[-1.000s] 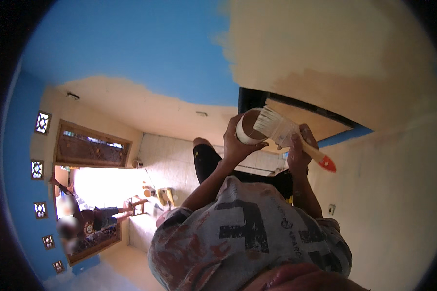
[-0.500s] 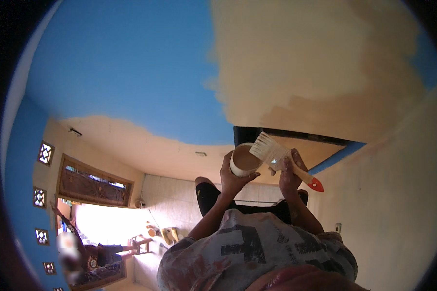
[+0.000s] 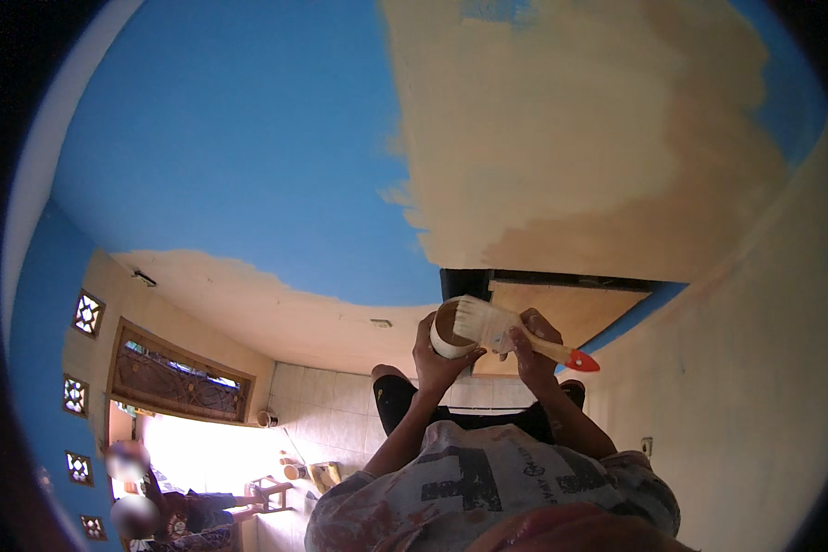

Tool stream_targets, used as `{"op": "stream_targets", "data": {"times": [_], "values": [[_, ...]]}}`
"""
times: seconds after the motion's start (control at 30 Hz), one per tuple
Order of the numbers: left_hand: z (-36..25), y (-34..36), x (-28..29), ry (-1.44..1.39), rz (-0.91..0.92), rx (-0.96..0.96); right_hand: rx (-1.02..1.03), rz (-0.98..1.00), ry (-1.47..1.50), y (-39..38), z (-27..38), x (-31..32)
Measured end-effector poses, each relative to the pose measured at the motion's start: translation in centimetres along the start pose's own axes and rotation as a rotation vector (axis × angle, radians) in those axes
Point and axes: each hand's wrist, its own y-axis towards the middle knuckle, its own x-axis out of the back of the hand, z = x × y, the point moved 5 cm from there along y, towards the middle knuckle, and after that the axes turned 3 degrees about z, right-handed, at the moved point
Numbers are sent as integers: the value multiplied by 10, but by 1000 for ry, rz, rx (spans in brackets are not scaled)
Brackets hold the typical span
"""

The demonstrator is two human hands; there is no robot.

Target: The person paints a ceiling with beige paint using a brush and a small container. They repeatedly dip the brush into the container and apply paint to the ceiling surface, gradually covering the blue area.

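A round, pale tub (image 3: 447,348) with tan paint inside is gripped by my left hand (image 3: 439,366), fingers wrapped about its left side and base. My right hand (image 3: 535,350) is closed on the wooden handle of a wide paintbrush (image 3: 488,326). The brush's light, paint-coated bristles lie over the tub's rim, and its red handle end points to the lower right. How deep the bristle tips reach into the tub I cannot tell. Beyond my hands rises a wall, part blue (image 3: 258,138) and part fresh tan paint (image 3: 543,120).
Under the tan area is a dark-framed wooden panel (image 3: 570,317). At the lower left, another person (image 3: 189,515) is near a small wooden stool (image 3: 269,495) by a bright doorway (image 3: 202,451). A bucket (image 3: 293,472) stands on the tiled floor. A carved wooden transom (image 3: 182,370) tops the doorway.
The brush has come down and left, its bristles now over the tub's opening. The tub is tilted more toward the brush. My view has shifted slightly upward.
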Motion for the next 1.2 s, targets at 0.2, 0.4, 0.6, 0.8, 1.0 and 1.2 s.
{"op": "stream_targets", "data": {"times": [0.2, 0.4, 0.6, 0.8, 1.0, 1.2], "values": [[9, -4, 1, -33, -6, 37, -56, -32, 172, 0, -15, -5], [10, -7, 8, -60, -25, 83, -41, -217, 238, 59, 16, 17], [15, -5, 12, -73, -37, 13, 187, -260, 255, 174, 43, 39], [27, -9, 24, -65, -84, 63, 397, -185, 227, 299, 118, 36], [24, -8, 31, 9, -127, 47, 507, -256, -185, 343, 142, 52], [35, -7, 40, -24, -130, 42, 467, -346, -187, 341, 107, 139]]}}
